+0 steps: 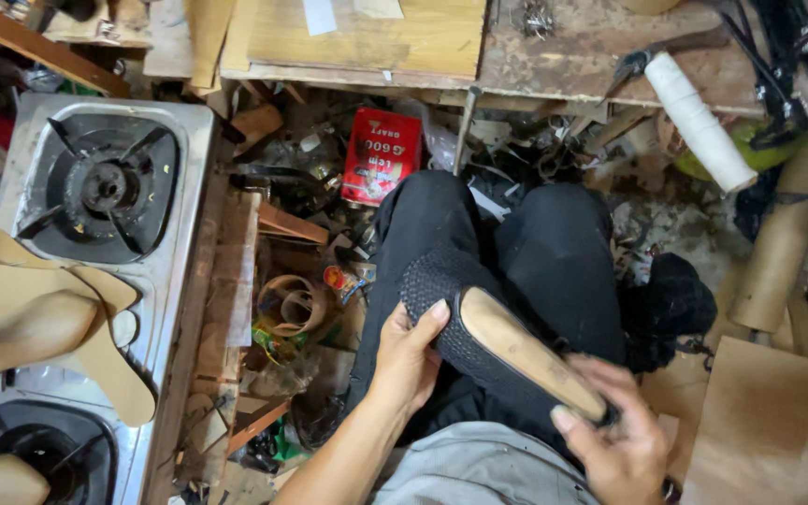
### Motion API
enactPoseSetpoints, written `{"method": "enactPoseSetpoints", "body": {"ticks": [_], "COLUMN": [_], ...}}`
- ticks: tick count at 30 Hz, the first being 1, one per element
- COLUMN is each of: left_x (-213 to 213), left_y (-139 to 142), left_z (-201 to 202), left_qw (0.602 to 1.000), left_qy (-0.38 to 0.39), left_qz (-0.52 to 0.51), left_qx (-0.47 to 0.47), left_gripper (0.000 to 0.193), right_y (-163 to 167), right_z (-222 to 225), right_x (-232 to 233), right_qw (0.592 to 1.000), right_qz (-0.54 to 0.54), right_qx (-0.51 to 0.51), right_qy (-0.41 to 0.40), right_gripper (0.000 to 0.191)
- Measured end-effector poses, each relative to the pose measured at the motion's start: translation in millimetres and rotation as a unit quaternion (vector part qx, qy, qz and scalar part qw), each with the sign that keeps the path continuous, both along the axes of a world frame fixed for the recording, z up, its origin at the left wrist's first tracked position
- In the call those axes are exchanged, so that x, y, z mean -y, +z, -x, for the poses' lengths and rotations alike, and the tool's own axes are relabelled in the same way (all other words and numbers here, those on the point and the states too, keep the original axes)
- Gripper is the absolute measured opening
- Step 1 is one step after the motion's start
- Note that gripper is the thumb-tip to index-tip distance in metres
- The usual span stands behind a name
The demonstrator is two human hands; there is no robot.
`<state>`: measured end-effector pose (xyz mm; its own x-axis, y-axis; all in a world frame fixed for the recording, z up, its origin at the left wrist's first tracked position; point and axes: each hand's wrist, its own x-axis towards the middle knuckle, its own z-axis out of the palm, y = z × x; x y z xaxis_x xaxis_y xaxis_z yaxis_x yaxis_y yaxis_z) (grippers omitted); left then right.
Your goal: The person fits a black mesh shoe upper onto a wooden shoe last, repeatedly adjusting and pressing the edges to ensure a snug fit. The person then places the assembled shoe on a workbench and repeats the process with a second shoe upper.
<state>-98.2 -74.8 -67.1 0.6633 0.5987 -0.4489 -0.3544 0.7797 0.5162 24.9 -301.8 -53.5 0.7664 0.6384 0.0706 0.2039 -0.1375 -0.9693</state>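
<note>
Both hands on the black woven shoe (479, 337), sole up, over my lap.

Right hand (621, 440) pinches the heel end, thumb pressed on the tan sole's edge; left hand (410, 351) cups the toe, fingers (427, 318) curled together against the weave, so it looks braced at both ends to stay level. Left of my left fingers: tan insoles (95, 327) stacked on the gas stove (105, 187). Beyond my fingers: red tin (381, 154), white roll (700, 120).

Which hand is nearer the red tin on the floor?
Left. The left hand grips the toe end of the black woven shoe, just below the red tin. The right hand holds the heel end, farther down and right.
</note>
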Motion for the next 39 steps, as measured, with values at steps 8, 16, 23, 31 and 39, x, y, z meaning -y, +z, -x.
{"method": "enactPoseSetpoints", "body": {"ticks": [8,16,23,31,39], "left_x": [-16.6,-9.0,-5.2,5.0,-3.7], "left_y": [-3.6,-4.5,-3.7,-15.2,-13.9], "left_z": [3.8,-28.6,-32.6,-39.7,-45.2], "left_qw": [0.991,0.972,0.977,0.992,0.966], "left_qy": [-0.099,-0.185,-0.193,-0.076,-0.076], "left_qz": [-0.058,-0.112,-0.088,-0.098,-0.218], "left_qx": [0.066,0.092,-0.018,-0.01,-0.12], "left_gripper": [0.04,0.033,0.037,0.009,0.014], "right_y": [27.8,10.9,3.0,1.4,3.7], "right_z": [-13.8,-47.7,-71.3,-71.7,-68.7], "right_x": [1.5,-47.0,-57.6,-61.5,-67.6], "right_qw": [0.932,0.955,0.904,0.892,0.882], "right_qz": [-0.115,-0.026,-0.101,-0.101,-0.086], "right_qx": [0.04,-0.296,-0.414,-0.44,-0.462], "right_qy": [0.342,0.008,-0.029,-0.027,-0.038], "right_gripper": [0.058,0.03,0.011,0.008,0.009]}}
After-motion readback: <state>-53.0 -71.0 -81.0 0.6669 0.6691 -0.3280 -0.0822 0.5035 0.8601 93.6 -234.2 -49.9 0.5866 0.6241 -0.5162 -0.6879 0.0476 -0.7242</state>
